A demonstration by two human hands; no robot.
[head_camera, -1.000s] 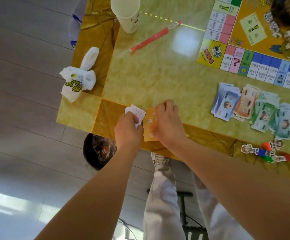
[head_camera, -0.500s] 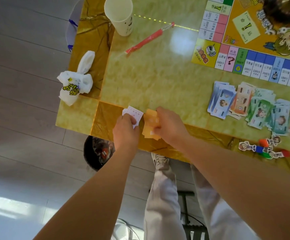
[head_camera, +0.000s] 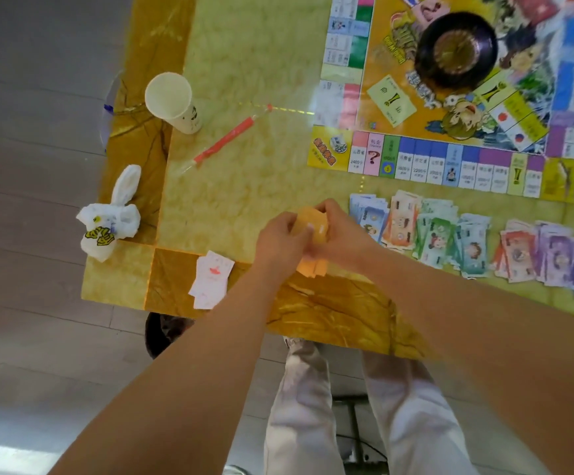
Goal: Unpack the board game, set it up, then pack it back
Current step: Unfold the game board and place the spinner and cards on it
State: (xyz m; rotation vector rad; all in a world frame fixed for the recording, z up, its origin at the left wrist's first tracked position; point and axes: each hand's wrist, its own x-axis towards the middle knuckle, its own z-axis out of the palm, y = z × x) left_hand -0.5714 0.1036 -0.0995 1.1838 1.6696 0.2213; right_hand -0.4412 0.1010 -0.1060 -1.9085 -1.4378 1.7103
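Both hands hold a stack of orange cards (head_camera: 313, 231) above the table's near edge. My left hand (head_camera: 278, 241) grips its left side and my right hand (head_camera: 344, 231) grips the right side and top. A small pile of white cards with red print (head_camera: 212, 279) lies on the table to the left of my left hand, untouched. The game board (head_camera: 450, 156) lies open at the upper right with a dark round spinner (head_camera: 457, 49) on it. Rows of paper money (head_camera: 467, 241) lie fanned below the board.
A white paper cup (head_camera: 172, 101) stands at the table's far left, with a red wrapped straw (head_camera: 225, 144) beside it. A white knotted plastic bag (head_camera: 111, 221) sits on the left border of the table (head_camera: 230, 186). A dark bin (head_camera: 162, 334) stands under the table corner.
My left hand put the white cards down on the table and joined my right hand on the orange cards. Both hands and the orange stack moved right, toward the money.
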